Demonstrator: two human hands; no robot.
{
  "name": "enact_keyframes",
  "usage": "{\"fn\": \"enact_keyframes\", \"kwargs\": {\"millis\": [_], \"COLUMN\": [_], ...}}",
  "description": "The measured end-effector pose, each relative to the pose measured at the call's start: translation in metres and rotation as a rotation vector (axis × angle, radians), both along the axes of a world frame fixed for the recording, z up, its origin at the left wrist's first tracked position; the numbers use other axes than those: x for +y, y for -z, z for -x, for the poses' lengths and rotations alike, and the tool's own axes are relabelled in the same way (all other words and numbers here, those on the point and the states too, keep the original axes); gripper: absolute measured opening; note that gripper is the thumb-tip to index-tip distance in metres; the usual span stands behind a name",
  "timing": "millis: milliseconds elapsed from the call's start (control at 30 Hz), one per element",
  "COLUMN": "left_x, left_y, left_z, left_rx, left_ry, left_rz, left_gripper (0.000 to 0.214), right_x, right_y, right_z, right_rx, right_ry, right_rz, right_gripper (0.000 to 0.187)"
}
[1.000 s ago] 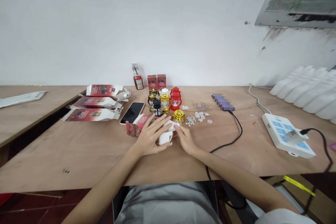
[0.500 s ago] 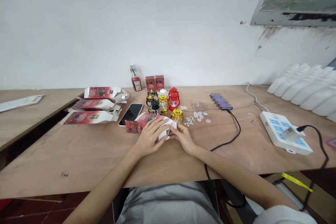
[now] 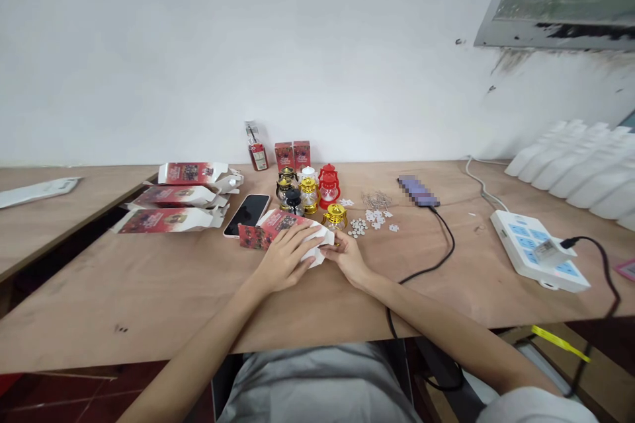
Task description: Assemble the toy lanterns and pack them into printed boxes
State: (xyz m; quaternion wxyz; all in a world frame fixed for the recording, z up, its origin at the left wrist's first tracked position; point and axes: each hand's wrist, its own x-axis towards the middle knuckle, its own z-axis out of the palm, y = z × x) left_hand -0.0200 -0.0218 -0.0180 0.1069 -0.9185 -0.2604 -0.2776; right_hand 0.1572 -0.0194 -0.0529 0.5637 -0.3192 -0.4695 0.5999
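A red printed cardboard box with white flaps lies on the wooden table in front of me. My left hand rests over it, fingers wrapped across its top. At the box's right end my right hand pinches a white flap between thumb and fingers. Just beyond my hands stand small toy lanterns: a gold lantern close to my right fingers, a black lantern, a red lantern and several others. Small round pieces lie right of the gold lantern.
Three more opened boxes lie at left, beside a phone. Two closed boxes and a bottle stand near the wall. Wire pieces and white tabs lie right. A black cable runs near a power strip.
My right fingers have shifted slightly at the flaps of the box's right end. My left hand stays on the box.
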Motion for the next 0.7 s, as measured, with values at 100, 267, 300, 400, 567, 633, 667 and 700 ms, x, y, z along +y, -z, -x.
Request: {"fn": "enact_keyframes", "kwargs": {"millis": [100,267,300,400,567,633,667,700], "left_x": [0.0001,0.0001,-0.0002,-0.0013,-0.0014,-0.0008,-0.0006,-0.0006], "left_y": [0.0006,0.0038,0.004,0.0024,-0.0007,-0.0005,-0.0003,-0.0001], "left_z": [-0.001,-0.0029,-0.0033,-0.0044,-0.0046,-0.0043,-0.004,-0.0037], "left_rx": [-0.002,0.041,0.06,0.11,0.104,0.076,0.059,0.04], "left_ry": [0.001,-0.004,-0.01,-0.029,-0.03,-0.019,-0.012,-0.005], "left_rz": [-0.026,-0.083,-0.083,-0.061,-0.022,-0.034,-0.038,-0.04], "left_gripper": [0.038,0.022,0.02,0.02,0.022,0.023,0.023,0.023], "right_x": [0.0015,-0.0008,-0.0015,-0.0029,-0.0027,-0.0027,-0.0028,-0.0029], "right_y": [0.0013,0.0028,0.0032,0.0046,0.0045,0.0026,0.0013,-0.0001], "right_z": [-0.0001,0.0014,0.0017,0.0021,0.0024,0.0022,0.0019,0.0015], "right_rx": [-0.035,-0.077,-0.082,-0.107,-0.094,-0.067,-0.053,-0.04], "right_ry": [0.021,-0.008,-0.024,-0.064,-0.081,-0.073,-0.071,-0.071], "right_rz": [-0.011,-0.043,-0.04,-0.018,0.033,0.06,0.071,0.08], "right_gripper": [0.029,0.028,0.03,0.038,0.044,0.045,0.046,0.047]}}
